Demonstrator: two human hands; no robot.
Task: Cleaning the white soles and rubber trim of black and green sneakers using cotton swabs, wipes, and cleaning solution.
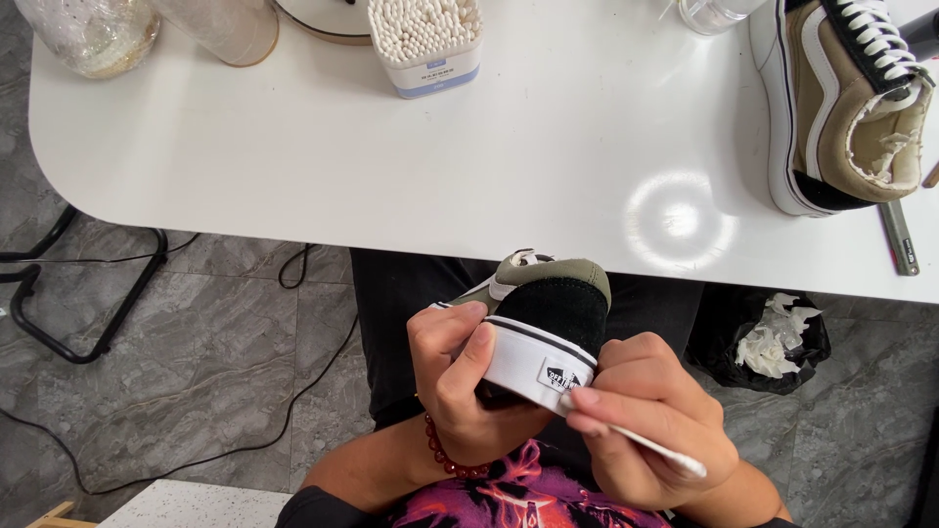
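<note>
left hand (458, 386) closed round sneaker (543, 328), held heel-up over lap below counter (391, 166) edge | right hand (650, 420) pinching cotton swab (636, 437), tip at heel's white rubber band | risk: thin swab likely to bend or snap under pressure, or skid onto black suede | grip looks one-sided; sneaker may twist.
</note>
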